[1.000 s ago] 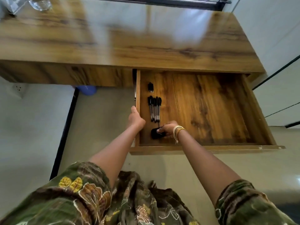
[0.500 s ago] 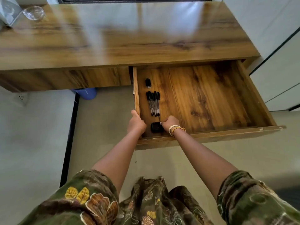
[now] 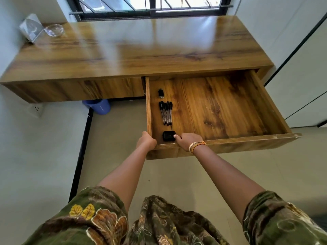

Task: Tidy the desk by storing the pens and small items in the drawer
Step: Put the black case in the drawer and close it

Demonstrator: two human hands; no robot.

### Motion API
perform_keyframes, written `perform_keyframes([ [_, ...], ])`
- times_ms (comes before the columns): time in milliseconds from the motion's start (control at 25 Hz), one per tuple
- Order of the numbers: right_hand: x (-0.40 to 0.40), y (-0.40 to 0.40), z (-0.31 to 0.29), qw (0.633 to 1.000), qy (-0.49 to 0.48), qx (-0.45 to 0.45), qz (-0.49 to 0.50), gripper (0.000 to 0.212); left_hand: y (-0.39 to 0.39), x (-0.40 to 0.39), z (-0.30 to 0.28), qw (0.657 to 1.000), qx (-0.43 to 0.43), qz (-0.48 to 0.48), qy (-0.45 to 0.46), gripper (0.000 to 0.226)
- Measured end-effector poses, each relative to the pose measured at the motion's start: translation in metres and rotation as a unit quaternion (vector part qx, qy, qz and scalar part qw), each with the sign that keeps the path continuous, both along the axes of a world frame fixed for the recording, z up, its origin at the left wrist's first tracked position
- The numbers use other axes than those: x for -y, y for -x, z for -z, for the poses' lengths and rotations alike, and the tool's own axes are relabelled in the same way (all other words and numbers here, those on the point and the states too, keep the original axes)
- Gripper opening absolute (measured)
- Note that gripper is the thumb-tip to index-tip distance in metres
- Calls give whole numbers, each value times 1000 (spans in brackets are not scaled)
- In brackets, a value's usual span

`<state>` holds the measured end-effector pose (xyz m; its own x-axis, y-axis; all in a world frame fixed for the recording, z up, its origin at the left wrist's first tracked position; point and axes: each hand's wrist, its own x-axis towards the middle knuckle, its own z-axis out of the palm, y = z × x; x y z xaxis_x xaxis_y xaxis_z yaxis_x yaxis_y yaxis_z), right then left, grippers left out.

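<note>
Open drawer [image 3: 230,144], pens [image 3: 165,113] inside, right hand [image 3: 187,140] seemingly touching black case [image 3: 168,135]

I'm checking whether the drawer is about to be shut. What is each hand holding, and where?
The left hand grips the drawer at its front left corner. The right hand rests on the front edge, fingertips touching the black case, not lifting it.

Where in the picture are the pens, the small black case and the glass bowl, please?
pens [image 3: 166,113]: head view, middle of the bundle's clear barrels.
small black case [image 3: 168,135]: head view, centre of its lid.
glass bowl [image 3: 54,30]: head view, middle of the bowl.
</note>
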<state>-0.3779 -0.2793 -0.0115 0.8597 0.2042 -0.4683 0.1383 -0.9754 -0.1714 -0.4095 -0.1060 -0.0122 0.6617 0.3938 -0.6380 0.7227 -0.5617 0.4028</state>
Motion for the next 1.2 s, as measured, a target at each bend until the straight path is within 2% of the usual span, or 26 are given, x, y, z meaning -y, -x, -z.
perform_keyframes([
  [80,8,10,-1,998,11,28,-46,66,9,6,0,999,20,-16,-23,39],
  [160,22,20,1,994,-9,78,-81,61,22,15,1,994,76,-71,-28,32],
  [280,52,39,5,977,-46,164,-125,42,41,33,-5,971,137,-197,-15,35],
  [400,72,51,4,968,-122,185,-115,37,53,61,-13,941,162,-297,26,44],
  [480,76,57,-6,947,-256,194,-19,28,57,86,-24,909,192,-366,52,58],
  [520,78,61,-10,929,-308,196,57,23,56,98,-28,881,208,-418,73,62],
  [560,81,62,-12,907,-348,179,159,21,53,107,-30,839,216,-482,132,62],
  [600,86,60,-11,869,-384,134,283,23,49,117,-33,782,212,-538,232,62],
  [640,92,57,-11,812,-419,54,402,26,47,125,-35,729,188,-564,341,61],
  [680,99,54,-11,747,-452,-36,487,28,47,133,-41,705,157,-550,421,58],
  [720,106,51,-10,689,-484,-112,528,30,46,139,-45,708,129,-522,458,54],
  [760,112,46,-11,655,-506,-161,537,30,43,143,-49,713,113,-504,474,51],
  [800,117,41,-13,640,-522,-186,533,30,39,145,-51,724,107,-490,475,48],
  [880,122,31,-17,626,-537,-213,523,39,30,143,-50,737,98,-484,462,48],
  [1000,120,16,-18,616,-538,-239,523,38,22,139,-44,749,68,-480,451,49],
  [1200,113,-15,-19,603,-542,-250,530,39,-3,132,-39,758,70,-469,447,47],
])
